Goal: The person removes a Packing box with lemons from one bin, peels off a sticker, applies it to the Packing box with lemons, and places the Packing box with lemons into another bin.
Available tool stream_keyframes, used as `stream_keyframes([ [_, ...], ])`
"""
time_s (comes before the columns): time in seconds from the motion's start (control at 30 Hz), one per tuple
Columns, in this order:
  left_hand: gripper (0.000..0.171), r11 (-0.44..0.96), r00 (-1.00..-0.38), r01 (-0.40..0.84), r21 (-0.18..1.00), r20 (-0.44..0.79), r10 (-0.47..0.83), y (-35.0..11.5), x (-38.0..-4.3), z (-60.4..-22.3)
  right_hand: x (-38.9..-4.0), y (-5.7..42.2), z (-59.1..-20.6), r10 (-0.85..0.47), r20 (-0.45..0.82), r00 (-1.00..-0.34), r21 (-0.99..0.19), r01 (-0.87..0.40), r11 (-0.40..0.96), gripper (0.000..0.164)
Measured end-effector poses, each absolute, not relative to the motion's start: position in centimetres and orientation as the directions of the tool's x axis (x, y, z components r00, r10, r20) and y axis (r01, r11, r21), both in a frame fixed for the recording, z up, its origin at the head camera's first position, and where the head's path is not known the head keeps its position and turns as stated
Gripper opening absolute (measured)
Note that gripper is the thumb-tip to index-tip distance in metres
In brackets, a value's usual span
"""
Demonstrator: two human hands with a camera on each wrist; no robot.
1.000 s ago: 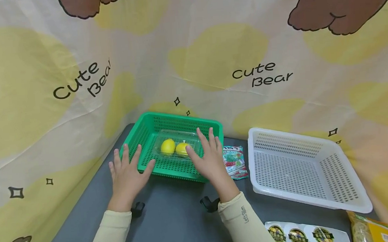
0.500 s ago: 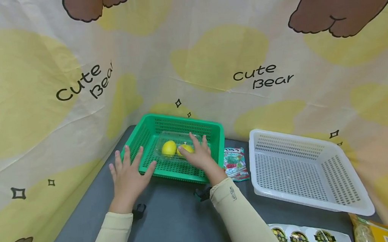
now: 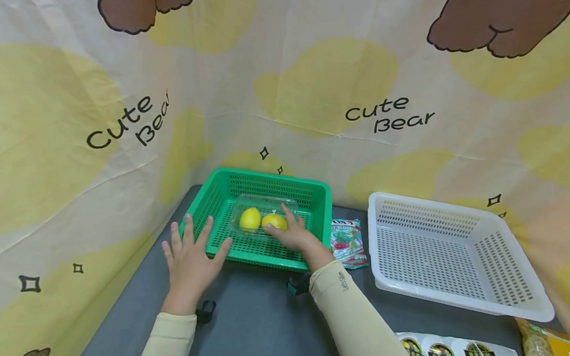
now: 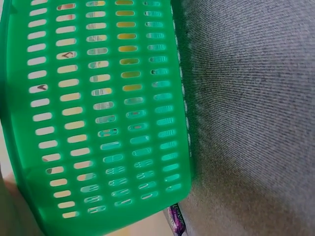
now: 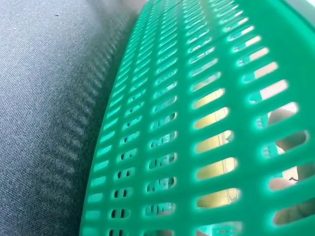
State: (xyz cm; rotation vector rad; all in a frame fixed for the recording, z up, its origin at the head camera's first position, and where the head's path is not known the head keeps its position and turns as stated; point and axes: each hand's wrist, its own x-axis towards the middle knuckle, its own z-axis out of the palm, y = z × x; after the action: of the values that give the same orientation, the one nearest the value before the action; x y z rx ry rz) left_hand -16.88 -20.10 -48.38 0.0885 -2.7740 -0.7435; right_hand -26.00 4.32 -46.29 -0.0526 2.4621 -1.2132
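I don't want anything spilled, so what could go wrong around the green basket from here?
The right hand is over the near rim of the green basket, so a careless move might shift it. The two lemons sit close together in a clear plastic container, so grabbing one could knock the other.

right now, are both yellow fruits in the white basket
No, both yellow fruits lie inside the green basket, left of the white basket.
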Motion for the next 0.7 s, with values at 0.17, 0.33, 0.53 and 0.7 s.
stream_keyframes([
  [0.17, 0.086, 0.864, -0.961, 0.012, 0.504, 0.244, -0.128, -20.13, -16.61, -48.39, -26.08, 4.36, -46.58, -0.204, -0.336, -0.919, -0.784, 0.154, 0.601, 0.077],
  [0.33, 0.086, 0.865, -0.961, 0.011, 0.502, 0.244, -0.129, -20.09, -16.52, -48.6, -26.05, 4.35, -46.73, -0.196, -0.3, -0.934, -0.815, 0.144, 0.561, 0.071],
  [0.53, 0.086, 0.866, -0.962, 0.008, 0.5, 0.241, -0.13, -20.01, -16.6, -48.69, -26.03, 4.27, -46.5, -0.164, -0.242, -0.956, -0.87, 0.139, 0.474, 0.066],
  [0.7, 0.086, 0.862, -0.961, 0.013, 0.507, 0.245, -0.129, -20.01, -16.62, -48.68, -25.93, 4.21, -46.15, -0.146, -0.189, -0.971, -0.905, 0.115, 0.409, 0.063],
])
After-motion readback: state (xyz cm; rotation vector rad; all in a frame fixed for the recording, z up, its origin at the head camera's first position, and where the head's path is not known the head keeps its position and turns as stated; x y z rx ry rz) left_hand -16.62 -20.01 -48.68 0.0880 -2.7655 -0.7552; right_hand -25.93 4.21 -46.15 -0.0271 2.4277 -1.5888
